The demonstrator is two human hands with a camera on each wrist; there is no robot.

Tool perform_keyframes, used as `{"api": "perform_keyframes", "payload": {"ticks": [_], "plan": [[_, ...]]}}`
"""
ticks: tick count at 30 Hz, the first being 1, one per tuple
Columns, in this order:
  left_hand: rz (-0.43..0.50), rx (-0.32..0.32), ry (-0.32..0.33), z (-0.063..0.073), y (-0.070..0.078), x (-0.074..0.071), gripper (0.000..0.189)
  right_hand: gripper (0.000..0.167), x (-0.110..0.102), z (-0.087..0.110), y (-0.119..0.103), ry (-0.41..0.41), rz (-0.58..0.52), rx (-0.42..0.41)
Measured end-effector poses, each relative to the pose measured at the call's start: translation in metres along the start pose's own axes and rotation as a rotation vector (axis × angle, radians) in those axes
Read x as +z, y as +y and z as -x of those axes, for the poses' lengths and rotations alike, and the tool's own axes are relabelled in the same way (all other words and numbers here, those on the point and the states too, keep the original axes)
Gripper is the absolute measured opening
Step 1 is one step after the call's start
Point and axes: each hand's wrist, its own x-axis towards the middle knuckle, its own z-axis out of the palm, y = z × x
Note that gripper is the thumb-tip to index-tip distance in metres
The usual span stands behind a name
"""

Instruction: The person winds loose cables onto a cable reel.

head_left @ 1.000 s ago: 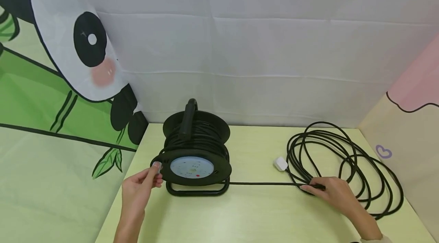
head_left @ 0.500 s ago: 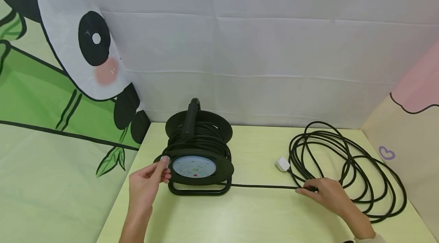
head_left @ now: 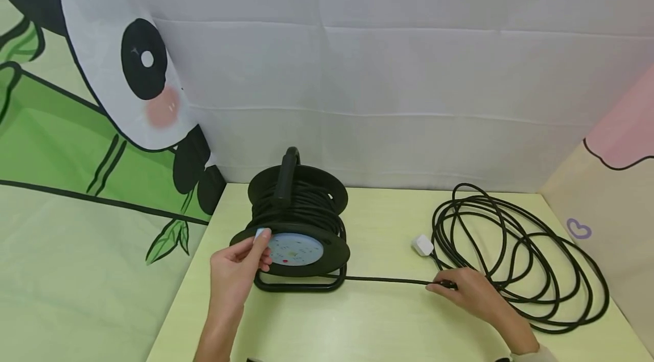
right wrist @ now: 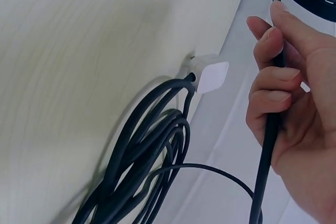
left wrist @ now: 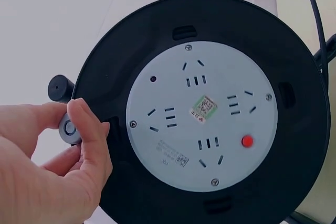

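A black cable reel [head_left: 334,249] with a pale round socket panel [head_left: 300,249] stands on the table, several turns of cable wound on its drum. At the panel's upper left, my left hand [head_left: 228,278] pinches the reel's small grey knob [left wrist: 69,129] between thumb and fingers. A length of black cable [head_left: 385,280] runs taut from the reel's base to my right hand [head_left: 471,294]. The right hand's fingers curl round that cable, as the right wrist view shows. Loose coils [head_left: 552,240] lie behind and right of it, ending in a white plug [head_left: 423,245].
The reel's black carrying handle [head_left: 285,180] rises above the drum, and its tube stand [head_left: 301,287] rests on the light wooden table [head_left: 378,322]. A white cloth [head_left: 409,78] hangs behind. A printed panda cloth [head_left: 97,180] borders the left side.
My left hand has carried the knob up and to the right, and the reel's face has turned clockwise. The right hand has moved left towards the reel with the cable in its grip.
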Motion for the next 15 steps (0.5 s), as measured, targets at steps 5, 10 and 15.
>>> {"api": "perform_keyframes", "payload": {"ticks": [5, 10, 15], "plan": [[0.001, 0.021, -0.027, 0.002, 0.001, 0.006, 0.038, 0.014, 0.007, -0.004, -0.003, -0.017, -0.068, -0.059], [0.01, 0.059, -0.054, 0.005, 0.001, 0.014, 0.035, 0.013, 0.011, -0.009, -0.006, -0.043, -0.117, -0.071], [0.015, 0.094, -0.084, 0.008, 0.0, 0.021, 0.032, 0.014, 0.018, -0.015, -0.01, -0.038, -0.124, -0.096]]}}
